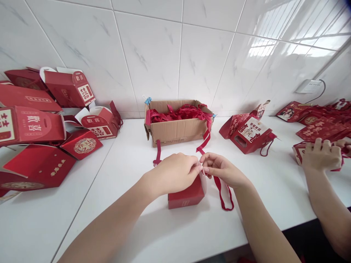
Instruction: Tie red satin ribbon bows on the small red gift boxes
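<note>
A small red gift box [186, 197] stands on the white table in front of me, its top largely covered by my hands. My left hand [177, 173] lies over the box, fingers closed in a pinch at its upper edge. My right hand [221, 168] meets it at the same spot, thumb and forefinger closed on a red ribbon [230, 205], which droops in a loop onto the table. The exact point where the fingertips meet is partly hidden.
Behind my hands, a cardboard box [179, 130] holds many red ribbons, some hanging over its rim. Folded red gift boxes [35, 126] pile up at left. Another gift box [251, 133] stands at right. At far right, a co-worker's hand [319, 155] rests on red packaging.
</note>
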### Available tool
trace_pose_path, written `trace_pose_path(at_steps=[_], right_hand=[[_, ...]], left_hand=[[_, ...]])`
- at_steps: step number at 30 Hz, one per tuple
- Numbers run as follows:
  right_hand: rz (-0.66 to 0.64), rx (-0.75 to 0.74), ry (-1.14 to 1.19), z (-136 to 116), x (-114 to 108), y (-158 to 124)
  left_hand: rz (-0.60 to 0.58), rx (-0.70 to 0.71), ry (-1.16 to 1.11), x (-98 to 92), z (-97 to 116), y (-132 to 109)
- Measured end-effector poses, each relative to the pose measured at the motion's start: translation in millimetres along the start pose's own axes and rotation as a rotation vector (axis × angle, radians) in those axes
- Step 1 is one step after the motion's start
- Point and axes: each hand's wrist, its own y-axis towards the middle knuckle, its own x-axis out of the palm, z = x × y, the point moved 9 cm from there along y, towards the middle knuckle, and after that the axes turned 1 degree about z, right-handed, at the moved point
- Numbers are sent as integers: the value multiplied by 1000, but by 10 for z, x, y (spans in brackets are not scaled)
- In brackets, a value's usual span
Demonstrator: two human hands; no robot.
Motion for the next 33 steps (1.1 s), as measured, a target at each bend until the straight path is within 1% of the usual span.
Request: trace_pose_path(at_steps=[7,14,18,22,24,27,29,31,33], right_hand=[[32,-33,2,-62,-29,-13],[11,-37,5,-49,15,-5],[14,-61,-4,-48,17,-1],[55,-139,-85,-59,-26,11],[45,-208,-139,-90,-19,13],[-11,-300,-261,-151,46,5],[-27,-327,-346,-186,80,-3],[-26,-344,-397,-217,98,-13],[-17,-361,-423,-237,100,-24]], left_hand=[[13,0,-24,-18,1,-4],[26,-63,-141,-21,-36,-19],[26,-20,-90,12,-10,-8],[56,21,-61,-4,7,14],[62,26,-65,-18,8,20],[61,7,-109,-62,-14,8],[47,-2,-161,-115,-38,-15],[33,10,-226,-205,-54,-53],[50,31,-288,-354,-71,-110]])
